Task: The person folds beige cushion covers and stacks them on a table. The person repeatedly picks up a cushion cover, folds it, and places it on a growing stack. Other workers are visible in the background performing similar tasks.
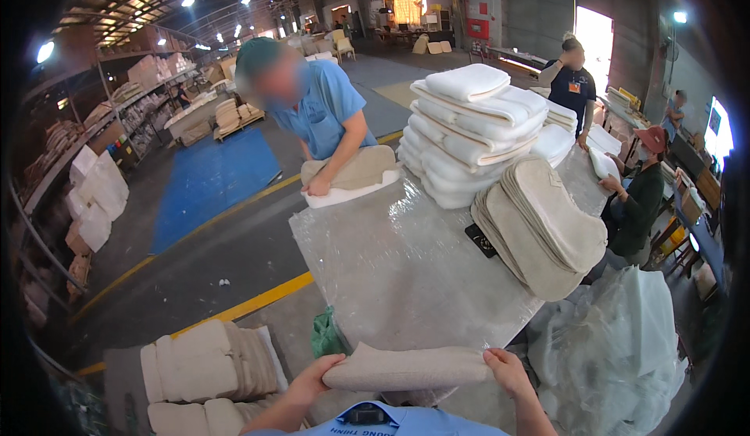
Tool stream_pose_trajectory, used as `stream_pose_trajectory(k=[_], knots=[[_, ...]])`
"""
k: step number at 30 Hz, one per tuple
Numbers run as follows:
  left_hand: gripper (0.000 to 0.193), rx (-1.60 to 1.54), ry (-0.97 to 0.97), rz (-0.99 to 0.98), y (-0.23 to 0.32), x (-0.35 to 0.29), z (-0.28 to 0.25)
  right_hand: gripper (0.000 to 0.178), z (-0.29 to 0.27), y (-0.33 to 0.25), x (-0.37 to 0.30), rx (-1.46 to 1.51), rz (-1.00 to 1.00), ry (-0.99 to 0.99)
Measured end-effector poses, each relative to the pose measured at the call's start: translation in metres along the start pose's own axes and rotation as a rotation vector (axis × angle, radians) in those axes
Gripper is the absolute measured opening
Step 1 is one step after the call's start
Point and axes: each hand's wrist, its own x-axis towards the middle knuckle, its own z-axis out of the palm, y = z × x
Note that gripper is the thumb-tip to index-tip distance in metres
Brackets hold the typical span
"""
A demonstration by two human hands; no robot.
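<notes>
both hands grip one beige fabric cushion cover (406, 369), left hand (312, 380) and right hand (506, 372) at its ends. best to keep it taut and level against the plastic-covered table (391, 272) edge.

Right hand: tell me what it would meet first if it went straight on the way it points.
The right hand points left along the beige fabric piece it grips; going on, it would probably meet the left hand at the other end, depth being unclear.

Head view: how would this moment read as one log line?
left hand: grips cover end | right hand: grips other end | beige cushion cover: held flat at table edge
</notes>
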Motion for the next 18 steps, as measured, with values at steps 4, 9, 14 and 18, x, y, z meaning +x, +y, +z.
stream_pose_trajectory(k=[4, 9, 14, 18], knots=[[0.05, 0.171, 0.12, -0.049, 0.02, 0.016, -0.007, 0.048, 0.028, -0.011, -0.016, -0.098, 0.179, 0.072], [0.059, 0.946, 0.077, 0.094, 0.035, 0.032, -0.017, 0.044, 0.056, 0.014, -0.012, -0.342, 0.074, 0.258], [0.064, 1.635, 0.154, 0.677, 0.049, 0.061, 0.021, 0.043, 0.062, 0.002, -0.025, -0.343, 0.051, 0.309], [0.061, 2.058, -0.184, 0.653, 0.034, 0.098, 0.085, 0.044, 0.065, -0.002, -0.03, -0.357, 0.055, 0.299]])
